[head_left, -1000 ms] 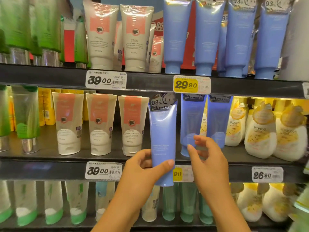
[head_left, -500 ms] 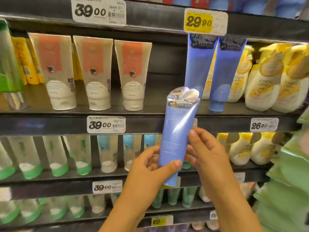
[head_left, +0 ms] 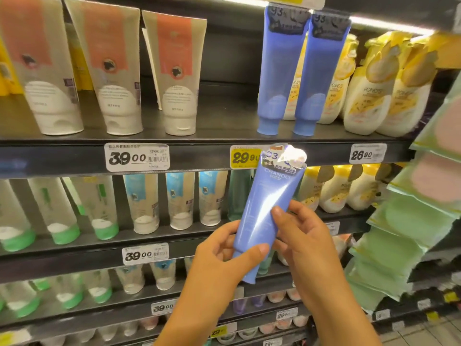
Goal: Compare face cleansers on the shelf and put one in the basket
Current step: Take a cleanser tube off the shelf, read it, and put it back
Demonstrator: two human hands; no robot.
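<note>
Head view: I am seeing both hands gripping the blue cleanser tube (head_left: 264, 216) in front of the shelf (head_left: 199, 156). Left hand (head_left: 222, 260) is pinching its lower end, thumb lying across the front near the cap. Right hand (head_left: 301, 236) is curling round the tube's right edge, fingertips (head_left: 278, 213) pressing the front. Tube is tilting slightly right, cap down. Two matching blue tubes (head_left: 294, 76) are standing above; cream-and-orange tubes (head_left: 109, 71) are standing left of them.

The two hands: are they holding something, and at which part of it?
Both hold one blue cleanser tube. The left hand grips its lower end near the cap; the right hand holds its right edge around the middle.
</note>
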